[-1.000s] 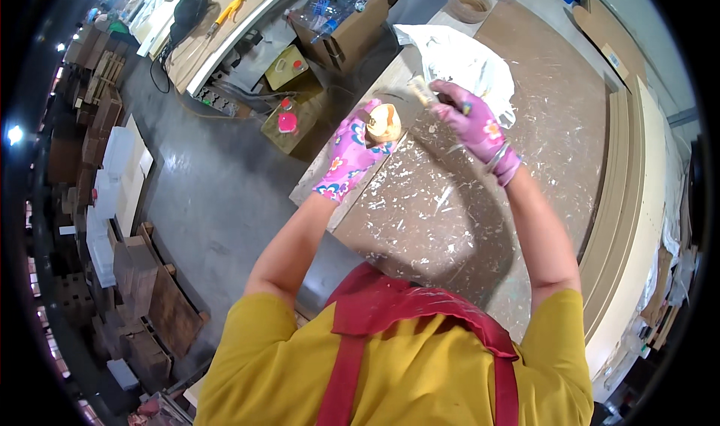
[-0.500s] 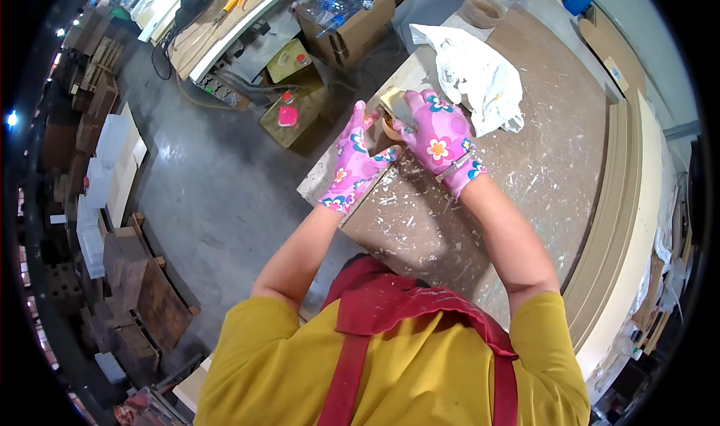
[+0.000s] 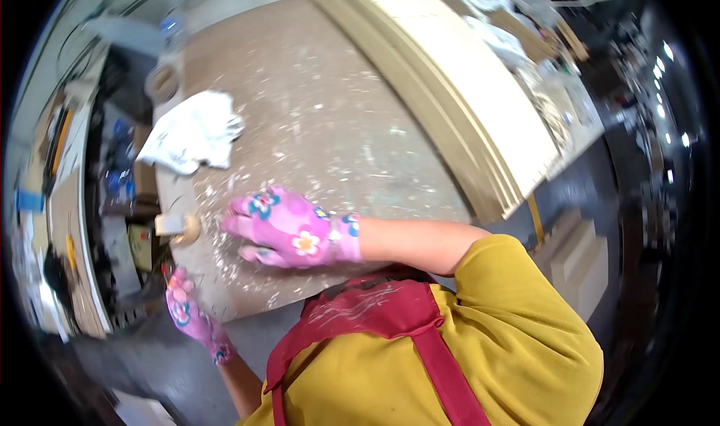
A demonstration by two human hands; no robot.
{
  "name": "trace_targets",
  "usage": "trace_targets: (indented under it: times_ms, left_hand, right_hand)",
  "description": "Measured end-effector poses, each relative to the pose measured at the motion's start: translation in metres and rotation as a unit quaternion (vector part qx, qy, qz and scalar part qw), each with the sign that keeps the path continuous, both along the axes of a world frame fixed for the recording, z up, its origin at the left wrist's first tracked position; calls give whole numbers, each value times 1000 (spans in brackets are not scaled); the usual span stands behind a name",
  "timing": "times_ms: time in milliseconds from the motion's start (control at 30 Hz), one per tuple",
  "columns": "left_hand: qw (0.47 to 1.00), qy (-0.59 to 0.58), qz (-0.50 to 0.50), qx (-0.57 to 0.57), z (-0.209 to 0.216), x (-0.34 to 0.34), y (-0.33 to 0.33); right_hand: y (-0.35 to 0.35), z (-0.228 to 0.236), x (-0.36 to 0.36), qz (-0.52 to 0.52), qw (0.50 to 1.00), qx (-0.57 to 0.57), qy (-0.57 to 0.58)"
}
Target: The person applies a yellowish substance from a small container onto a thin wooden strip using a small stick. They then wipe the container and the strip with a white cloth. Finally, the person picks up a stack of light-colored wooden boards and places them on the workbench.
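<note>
My right hand [image 3: 289, 231], in a pink flowered glove, is over the speckled brown tabletop [image 3: 300, 103] with its fingers reaching left, apart and holding nothing. At the table's left edge is my left hand [image 3: 191, 313], in a matching glove. Its fingers are blurred, so their grip does not show. Between the hands and the edge stands a small round tan container [image 3: 190, 229] with a pale flat-bladed piece [image 3: 169, 224] across its top; neither hand touches it. A crumpled white cloth [image 3: 195, 132] lies beyond my right hand.
Long stacked pale boards [image 3: 450, 88] lie along the table's right side. A round brownish tub [image 3: 162, 83] sits near the far left corner. Across a gap on the left is another bench [image 3: 69, 201] with a yellow-handled tool [image 3: 71, 252]. Pale blocks [image 3: 581, 265] stand at the right.
My view has swung to the right, bringing the long boards to the middle. Both hands have come away from the small container. The right hand has moved right, its fingers empty.
</note>
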State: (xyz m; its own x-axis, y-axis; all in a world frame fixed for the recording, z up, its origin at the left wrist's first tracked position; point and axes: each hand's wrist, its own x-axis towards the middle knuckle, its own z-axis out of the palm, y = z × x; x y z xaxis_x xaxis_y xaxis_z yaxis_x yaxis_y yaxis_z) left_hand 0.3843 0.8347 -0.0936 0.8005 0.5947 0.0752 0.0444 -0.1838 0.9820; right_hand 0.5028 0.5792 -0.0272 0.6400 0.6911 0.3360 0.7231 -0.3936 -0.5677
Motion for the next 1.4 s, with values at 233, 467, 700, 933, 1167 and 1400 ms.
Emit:
trace_targets:
  times_ms: [233,467,700,933,1167,1400]
  left_hand:
    - [930,-1,-308,-201,16,35,-165]
    - [858,55,-422,-288,9,62,-353]
    - [848,91,-275,-443,-47,93,-473]
    - [853,57,-256,-451,-29,90,-525]
    - [832,84,-258,-484,-31,87,-519]
    - [844,149,-238,-457,-23,76,-453]
  right_hand:
    - [-272,59,-25,-110,956,176,-207]
    - [-579,14,-62,-477,758,396,205]
    - [-621,-97,5,-256,693,467,487]
    - [-534,-125,22,-141,669,380,623]
    - [-527,-130,9,-115,679,400,605]
    - [-461,-113,-7,-47,699,425,573]
